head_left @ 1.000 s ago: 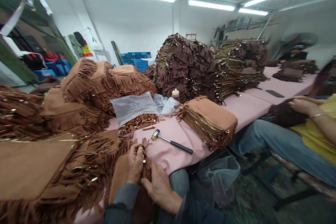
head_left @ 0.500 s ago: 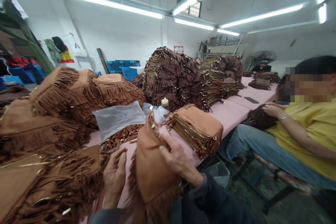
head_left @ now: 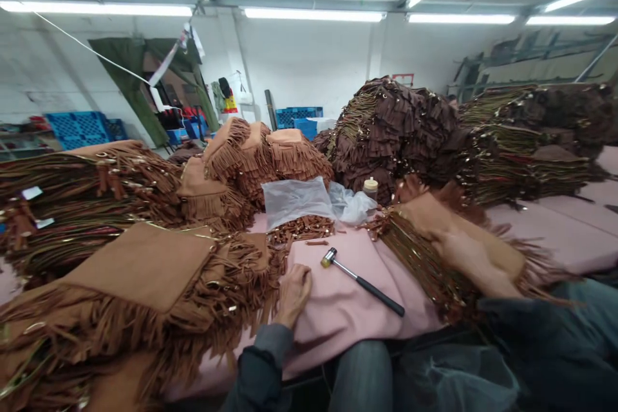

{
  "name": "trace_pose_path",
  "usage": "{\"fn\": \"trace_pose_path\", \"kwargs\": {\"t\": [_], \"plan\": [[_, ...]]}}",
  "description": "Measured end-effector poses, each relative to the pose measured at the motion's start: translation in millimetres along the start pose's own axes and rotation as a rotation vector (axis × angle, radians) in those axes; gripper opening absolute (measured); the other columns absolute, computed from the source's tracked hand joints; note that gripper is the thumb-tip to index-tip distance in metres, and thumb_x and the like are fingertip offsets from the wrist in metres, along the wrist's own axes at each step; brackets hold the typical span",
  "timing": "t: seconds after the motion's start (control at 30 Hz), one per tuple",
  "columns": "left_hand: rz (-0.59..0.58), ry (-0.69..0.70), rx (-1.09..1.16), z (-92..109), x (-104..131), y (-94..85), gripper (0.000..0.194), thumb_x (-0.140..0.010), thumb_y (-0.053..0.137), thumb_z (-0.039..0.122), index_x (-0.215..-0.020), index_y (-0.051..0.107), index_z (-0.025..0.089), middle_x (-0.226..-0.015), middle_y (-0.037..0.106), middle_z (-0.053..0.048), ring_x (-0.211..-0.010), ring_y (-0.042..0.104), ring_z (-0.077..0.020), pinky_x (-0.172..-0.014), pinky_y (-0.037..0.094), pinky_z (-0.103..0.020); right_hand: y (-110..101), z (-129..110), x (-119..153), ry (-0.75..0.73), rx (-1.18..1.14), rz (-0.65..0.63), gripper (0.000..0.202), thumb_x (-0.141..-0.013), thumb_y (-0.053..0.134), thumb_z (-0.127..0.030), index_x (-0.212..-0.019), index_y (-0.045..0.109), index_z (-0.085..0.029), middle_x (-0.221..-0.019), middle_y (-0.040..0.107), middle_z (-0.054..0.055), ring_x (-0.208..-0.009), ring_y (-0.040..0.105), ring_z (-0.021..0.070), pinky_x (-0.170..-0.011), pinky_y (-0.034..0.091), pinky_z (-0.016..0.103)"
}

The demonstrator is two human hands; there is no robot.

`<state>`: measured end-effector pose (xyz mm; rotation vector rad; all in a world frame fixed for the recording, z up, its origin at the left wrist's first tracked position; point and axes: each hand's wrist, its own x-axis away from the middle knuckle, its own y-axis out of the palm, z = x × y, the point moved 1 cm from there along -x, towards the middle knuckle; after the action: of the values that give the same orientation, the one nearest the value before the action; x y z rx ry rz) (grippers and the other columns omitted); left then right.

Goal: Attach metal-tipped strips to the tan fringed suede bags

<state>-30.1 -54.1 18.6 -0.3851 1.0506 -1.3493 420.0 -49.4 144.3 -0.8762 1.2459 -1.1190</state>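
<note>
My right hand (head_left: 466, 254), smeared by motion, is on a tan fringed bag (head_left: 429, 212) with its fingers along the bag's upper face. That bag lies over a stack of similar bags (head_left: 410, 254) with gold zippers on the right, its fringe flung out. On the pink cloth (head_left: 333, 309), my left hand (head_left: 293, 293) rests with its fingers curled in and nothing visible in them. To its right lies a small hammer (head_left: 369, 286) with a black grip and a yellowish face. A small brown strip (head_left: 316, 243) sits just beyond the hammer head.
Tan fringed bags are piled on the left (head_left: 145, 264). Loose brown tassels (head_left: 302, 228) lie under a clear plastic sheet (head_left: 294, 203). Behind are a capped bottle (head_left: 370, 188) and tall heaps of dark brown fringed bags (head_left: 386, 135). A plastic bag (head_left: 458, 380) hangs below the table edge.
The tan bag has moved from in front of me to the right-hand stack with my right hand. The hammer has come into view. My left hand has lowered onto the cloth; the view has swung left.
</note>
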Motion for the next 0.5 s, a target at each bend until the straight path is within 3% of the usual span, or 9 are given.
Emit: {"fn": "trace_pose_path", "kwargs": {"t": [0.07, 0.13, 0.23, 0.33, 0.5], "plan": [[-0.027, -0.006, -0.053, -7.1, -18.7, -5.2, 0.017, -0.095, 0.045, 0.021, -0.098, 0.061, 0.021, -0.099, 0.064, -0.005, -0.098, 0.057, -0.0209, -0.087, 0.044, -0.033, 37.1, -0.2, 8.8, -0.017, -0.009, -0.022, 0.035, -0.098, 0.049, -0.033, -0.131, 0.061, -0.028, -0.096, 0.058, 0.012, -0.087, 0.056, 0.024, -0.062, 0.03, 0.029], [-0.051, 0.001, -0.134, -12.4, -41.4, -7.5, 0.017, -0.095, 0.045, 0.02, -0.102, 0.061, 0.021, -0.104, 0.063, -0.006, -0.102, 0.056, -0.0212, -0.09, 0.043, -0.033, 49.0, -1.7, 16.5, -0.012, -0.024, 0.048, 0.034, -0.099, 0.047, -0.037, -0.128, 0.062, -0.026, -0.098, 0.059, 0.012, -0.092, 0.056, 0.0265, -0.066, 0.036, 0.032], [-0.096, 0.05, -0.257, -13.6, -77.1, -1.6, 0.025, -0.093, 0.046, 0.017, -0.114, 0.06, 0.021, -0.114, 0.062, -0.007, -0.109, 0.053, -0.0219, -0.095, 0.042, -0.033, 36.0, -14.4, 22.9, -0.026, -0.084, 0.196, 0.032, -0.099, 0.048, -0.037, -0.121, 0.065, -0.022, -0.101, 0.06, 0.012, -0.096, 0.054, 0.0281, -0.076, 0.042, 0.037], [-0.162, 0.065, -0.369, -11.2, -105.7, 13.5, 0.028, -0.094, 0.048, 0.021, -0.118, 0.061, 0.023, -0.117, 0.06, -0.007, -0.109, 0.051, -0.0232, -0.096, 0.04, -0.035, 21.0, -43.2, 28.2, -0.093, -0.282, 0.312, 0.03, -0.1, 0.046, -0.034, -0.119, 0.065, -0.02, -0.11, 0.061, 0.011, -0.103, 0.053, 0.0269, -0.09, 0.043, 0.04], [-0.184, 0.058, -0.436, -11.8, -120.8, 28.9, 0.025, -0.098, 0.042, 0.029, -0.099, 0.065, 0.019, -0.109, 0.06, -0.011, -0.105, 0.051, -0.0251, -0.092, 0.039, -0.038, 34.2, -103.8, 41.2, -0.228, -0.639, 0.182, 0.028, -0.101, 0.044, -0.031, -0.115, 0.066, -0.022, -0.108, 0.062, 0.008, -0.101, 0.055, 0.0228, -0.09, 0.046, 0.036]]}}
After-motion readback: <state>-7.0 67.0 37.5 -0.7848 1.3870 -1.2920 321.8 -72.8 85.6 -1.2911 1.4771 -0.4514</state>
